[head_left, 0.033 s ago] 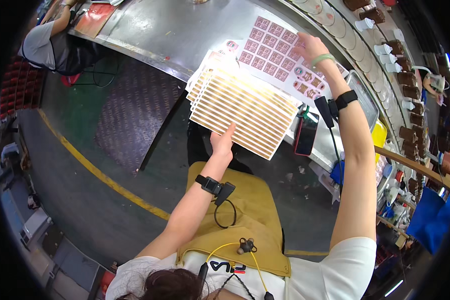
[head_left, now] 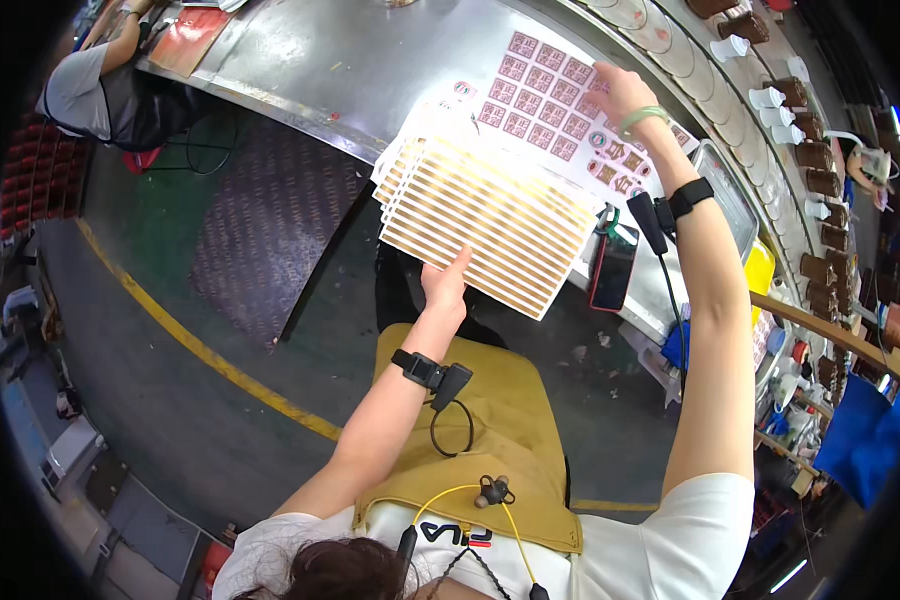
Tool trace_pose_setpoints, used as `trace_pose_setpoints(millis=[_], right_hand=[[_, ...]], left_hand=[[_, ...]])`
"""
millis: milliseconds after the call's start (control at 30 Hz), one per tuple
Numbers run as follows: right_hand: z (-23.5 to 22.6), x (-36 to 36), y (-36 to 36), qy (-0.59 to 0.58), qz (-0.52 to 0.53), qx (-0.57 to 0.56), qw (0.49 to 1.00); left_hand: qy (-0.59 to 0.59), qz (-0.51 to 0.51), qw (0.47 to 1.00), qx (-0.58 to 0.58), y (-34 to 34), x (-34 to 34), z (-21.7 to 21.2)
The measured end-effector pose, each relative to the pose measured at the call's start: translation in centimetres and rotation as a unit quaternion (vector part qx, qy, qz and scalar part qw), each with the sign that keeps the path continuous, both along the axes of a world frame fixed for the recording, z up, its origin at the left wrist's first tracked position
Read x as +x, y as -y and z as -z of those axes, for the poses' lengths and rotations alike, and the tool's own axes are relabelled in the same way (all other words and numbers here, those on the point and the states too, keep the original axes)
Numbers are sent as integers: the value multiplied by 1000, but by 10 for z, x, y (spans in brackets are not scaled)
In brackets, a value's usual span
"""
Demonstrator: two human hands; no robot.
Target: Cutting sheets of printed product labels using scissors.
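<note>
My left hand [head_left: 445, 285] grips the near edge of a stack of white sheets with gold stripes [head_left: 490, 230], its thumb lying on top and its fingers hidden underneath. The stack is slightly fanned at its left side and juts over the table's near edge. Beyond it lies a white printed sheet [head_left: 545, 100] with rows of reddish square motifs and small coloured figures at its right end. My right hand [head_left: 625, 95], with a green bangle on the wrist, is bent over the far right edge of this sheet, fingers closed on it.
The metal table [head_left: 340, 70] stretches to the far left, where another person [head_left: 80, 95] works. A phone [head_left: 613, 270] lies right of the stack. A conveyor [head_left: 710, 85] runs along the right, beside racks of brown and white cups [head_left: 820, 185]. A dark patterned board [head_left: 270, 220] stands below the table.
Both hands and the striped stack stay in place. The left end of the printed paper, beside the stack, looks slightly shifted.
</note>
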State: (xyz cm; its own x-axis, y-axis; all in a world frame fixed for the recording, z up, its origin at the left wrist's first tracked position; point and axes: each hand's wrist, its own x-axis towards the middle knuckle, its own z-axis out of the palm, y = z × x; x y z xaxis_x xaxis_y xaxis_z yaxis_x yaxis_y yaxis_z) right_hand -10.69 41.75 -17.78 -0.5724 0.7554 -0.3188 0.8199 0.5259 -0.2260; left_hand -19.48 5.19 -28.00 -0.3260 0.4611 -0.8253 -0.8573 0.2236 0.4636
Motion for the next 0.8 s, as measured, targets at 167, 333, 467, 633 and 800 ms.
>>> trace_pose_setpoints(millis=[167, 333, 467, 633, 800], right_hand=[[1, -6, -3, 34, -6, -1, 999], [13, -3, -14, 31, 2, -23, 999], [33, 3, -23, 47, -16, -25, 998], [49, -14, -32, 47, -66, -104, 991], [58, -44, -30, 122, -140, -247, 951]], left_hand=[[-11, -20, 999, 33, -5, -1, -4], [46, -123, 988, 77, -25, 9, -2], [88, -83, 989, 90, -35, 3, 7], [111, -145, 980, 75, -52, 2, 22], [110, -131, 965, 199, -45, 5, 38]])
